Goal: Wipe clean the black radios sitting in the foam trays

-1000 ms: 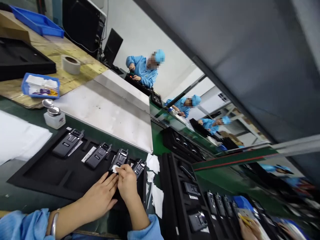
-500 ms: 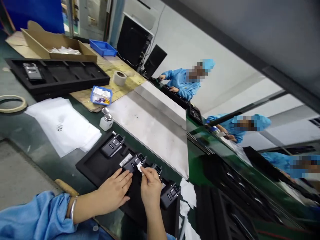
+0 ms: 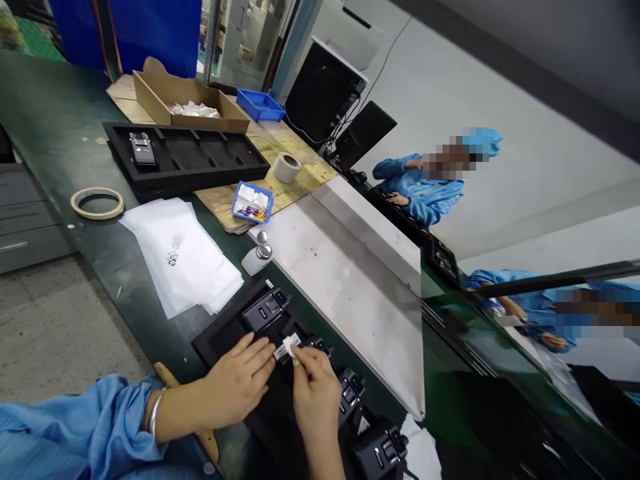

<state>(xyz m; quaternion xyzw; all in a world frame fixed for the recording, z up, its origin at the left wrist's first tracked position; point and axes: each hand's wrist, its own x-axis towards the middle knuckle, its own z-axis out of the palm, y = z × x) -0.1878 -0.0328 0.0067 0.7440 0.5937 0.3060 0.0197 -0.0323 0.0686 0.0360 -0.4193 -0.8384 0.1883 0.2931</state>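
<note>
My left hand [image 3: 240, 383] lies with fingers stretched out over the black foam tray [image 3: 213, 343], its fingertips beside a black handheld device. My right hand [image 3: 316, 387] pinches a small white wipe [image 3: 289, 345] between thumb and fingers. The wipe rests at a white label [image 3: 281, 353] near that device [image 3: 317, 345], which my right hand partly covers. Another black device [image 3: 265, 310] sits at the tray's far left end. Two more, a device [image 3: 350, 393] and a device [image 3: 380, 450], lie to the right of my right hand.
A pump bottle [image 3: 257, 257] stands behind the tray, beside white sheets [image 3: 183, 260]. A tape roll [image 3: 97, 203], a small blue box [image 3: 253, 202], a second foam tray [image 3: 193, 177] and a cardboard box [image 3: 150, 107] lie beyond. A white board [image 3: 350, 280] stretches ahead. Co-workers [image 3: 420, 183] sit across.
My view has swung, so the bench appears farther right. My right hand has moved the wipe from the device's middle to the label. My left hand stays flat. A co-worker has raised one hand.
</note>
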